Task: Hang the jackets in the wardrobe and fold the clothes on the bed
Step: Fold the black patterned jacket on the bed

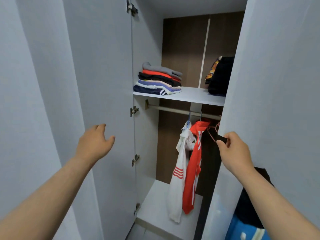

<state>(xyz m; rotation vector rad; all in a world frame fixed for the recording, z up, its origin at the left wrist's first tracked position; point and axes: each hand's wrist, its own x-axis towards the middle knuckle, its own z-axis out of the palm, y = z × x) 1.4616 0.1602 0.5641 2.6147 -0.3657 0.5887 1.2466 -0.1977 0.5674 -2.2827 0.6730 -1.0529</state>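
The wardrobe (147,66) stands open, and the hanging part of the task is in hand. A white jacket (178,179) and a red jacket (192,170) already hang side by side from the rail (173,110), with an empty pink hanger (212,134) just to their right. Above them, a stack of folded clothes (159,80) sits on the shelf (194,97).

The left hand (94,144) is released, fingers loose and spread, in front of the left door (103,84) and holding nothing. The right hand (233,153) pinches a small black piece (222,138) at the edge of the right door (268,84). It looks like the door's pull, though it could be a bit of dark cloth. A dark garment (251,205) shows under the right forearm. The bed is out of view.

If another jacket remains, the next move calls for taking the pink hanger off the rail, slipping the jacket's shoulders onto it and hooking it back beside the red one. Otherwise the folding at the bed comes next.
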